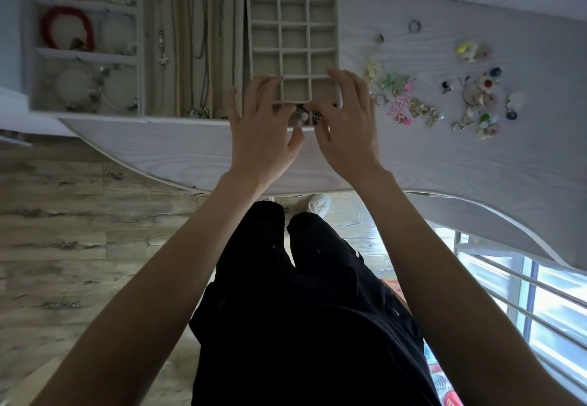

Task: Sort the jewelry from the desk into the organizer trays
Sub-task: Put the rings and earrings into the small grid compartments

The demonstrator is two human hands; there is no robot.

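Pinching small jewelry, both hands over tray

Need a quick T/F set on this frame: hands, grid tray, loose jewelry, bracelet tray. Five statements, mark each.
1. Both hands are at the near edge of the grid tray. True: left hand and right hand meet there.
2. Most grid compartments look empty. True.
3. The loose jewelry lies left of the grid tray. False: it lies to its right, on the desk.
4. The red bracelet lies on the bare desk. False: it sits in a compartment of the far-left tray.
5. The right hand is lifting a necklace from the desk. False: its fingers work at small pieces in the tray's near row.
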